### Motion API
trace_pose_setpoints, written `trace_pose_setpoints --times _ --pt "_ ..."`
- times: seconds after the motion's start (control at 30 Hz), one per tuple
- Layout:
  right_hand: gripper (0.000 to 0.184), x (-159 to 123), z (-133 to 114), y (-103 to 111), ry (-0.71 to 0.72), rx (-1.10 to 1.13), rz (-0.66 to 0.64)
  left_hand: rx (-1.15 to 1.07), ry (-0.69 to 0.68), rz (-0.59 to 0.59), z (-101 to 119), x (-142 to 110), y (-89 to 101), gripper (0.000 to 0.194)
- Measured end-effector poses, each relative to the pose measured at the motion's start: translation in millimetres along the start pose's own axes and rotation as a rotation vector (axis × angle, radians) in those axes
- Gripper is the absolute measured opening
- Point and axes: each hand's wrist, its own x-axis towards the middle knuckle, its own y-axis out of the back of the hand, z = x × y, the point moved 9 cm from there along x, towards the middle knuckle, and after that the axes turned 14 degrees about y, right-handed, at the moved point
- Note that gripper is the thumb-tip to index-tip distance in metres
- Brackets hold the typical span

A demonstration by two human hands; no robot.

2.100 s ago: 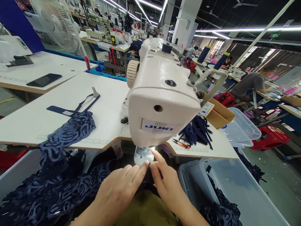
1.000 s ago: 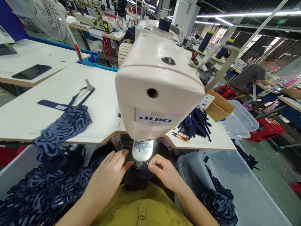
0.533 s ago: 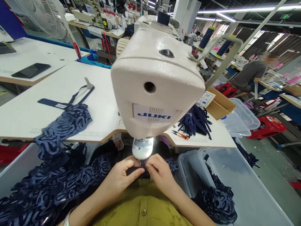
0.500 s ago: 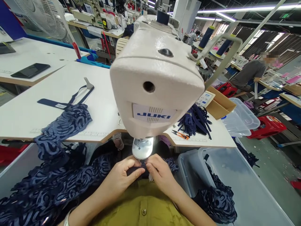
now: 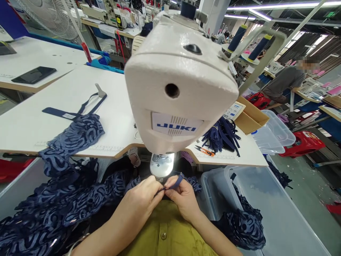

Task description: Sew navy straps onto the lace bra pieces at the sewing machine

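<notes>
My left hand (image 5: 144, 195) is closed, its thumb and fingers pinching dark navy fabric just below the lit metal plate of the sewing machine (image 5: 178, 96). Close against it, my right hand (image 5: 183, 197) pinches a navy bra strap (image 5: 176, 182), which loops up over the fingers and has a small slider near its top. The fingertips of both hands almost meet, and they hide the join between the pieces. Left of my hands, a patterned navy bra (image 5: 77, 133) hangs over the table edge towards a heap of similar bras (image 5: 87, 204).
A bundle of navy straps (image 5: 222, 135) and orange-handled snips (image 5: 205, 152) lie right of the machine head. Below them stands a clear plastic bin (image 5: 287, 209) with a patterned bra (image 5: 246, 227) inside. A phone (image 5: 34, 74) rests on the far left table. A person (image 5: 286, 81) sits at the right.
Both hands have drawn back slightly from the machine's plate, and the left has turned its back upward. The strap now loops up over my right fingers. The view has shifted a little.
</notes>
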Motion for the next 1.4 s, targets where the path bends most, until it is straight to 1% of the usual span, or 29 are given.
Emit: trace_pose_setpoints --times 0.13,0.23,0.37,0.53,0.63,0.7,0.77,0.8,0.83,0.93,1.03,1.1,1.17,1.23,1.27,1.33,1.4 --pt "0.018 4.8 -20.3 6.7 0.173 -0.103 0.029 0.180 -0.178 0.198 20.6 -13.0 10.8 0.024" --pt "0.017 7.2 -32.2 7.7 0.271 -0.164 0.028 0.247 -0.249 0.259 27.6 -19.5 14.9 0.019" --pt "0.015 8.7 -40.8 7.5 0.331 -0.198 0.028 0.233 -0.271 0.236 29.4 -18.8 17.4 0.018" --pt "0.016 9.4 -45.7 6.1 0.385 -0.217 0.008 0.158 -0.206 0.166 25.5 -9.1 18.2 0.023" --pt "0.017 10.5 -45.1 5.3 0.357 -0.236 -0.020 0.101 -0.161 0.108 22.5 -3.4 20.0 0.028" --pt "0.016 13.7 -45.0 3.4 0.306 -0.263 -0.046 0.068 -0.143 0.045 22.1 0.5 21.3 0.030" --pt "0.014 19.6 -44.9 0.5 0.243 -0.284 -0.070 0.068 -0.130 0.018 22.8 5.3 25.1 0.030" --pt "0.012 23.4 -44.8 -0.7 0.214 -0.299 -0.075 0.086 -0.127 0.038 23.4 8.2 28.7 0.030" --pt "0.011 27.6 -45.0 -1.2 0.194 -0.324 -0.072 0.112 -0.130 0.082 24.4 11.3 33.5 0.029" --pt "0.008 40.1 -47.7 -2.0 0.201 -0.460 -0.055 0.222 -0.176 0.280 28.1 18.4 47.4 0.026" --pt "0.010 48.0 -51.2 -5.5 0.268 -0.558 -0.060 0.309 -0.275 0.449 30.4 17.8 53.1 0.022" --pt "0.012 50.9 -50.7 -6.9 0.270 -0.569 -0.064 0.320 -0.379 0.528 31.8 9.8 52.3 0.026" --pt "0.011 53.6 -47.3 -5.1 0.213 -0.563 -0.049 0.305 -0.493 0.539 32.4 -1.0 45.0 0.030" --pt "0.009 56.8 -41.5 -0.8 0.114 -0.537 -0.024 0.298 -0.559 0.519 30.5 -9.3 34.1 0.030" --pt "0.011 58.5 -37.5 0.9 0.057 -0.501 -0.019 0.301 -0.555 0.513 27.9 -11.0 29.3 0.029" --pt "0.015 62.2 -28.5 0.8 -0.040 -0.372 -0.040 0.309 -0.495 0.517 20.6 -10.1 22.8 0.030" --pt "0.016 66.6 -22.3 -0.6 -0.085 -0.240 -0.071 0.320 -0.430 0.511 14.0 -6.8 18.1 0.035"
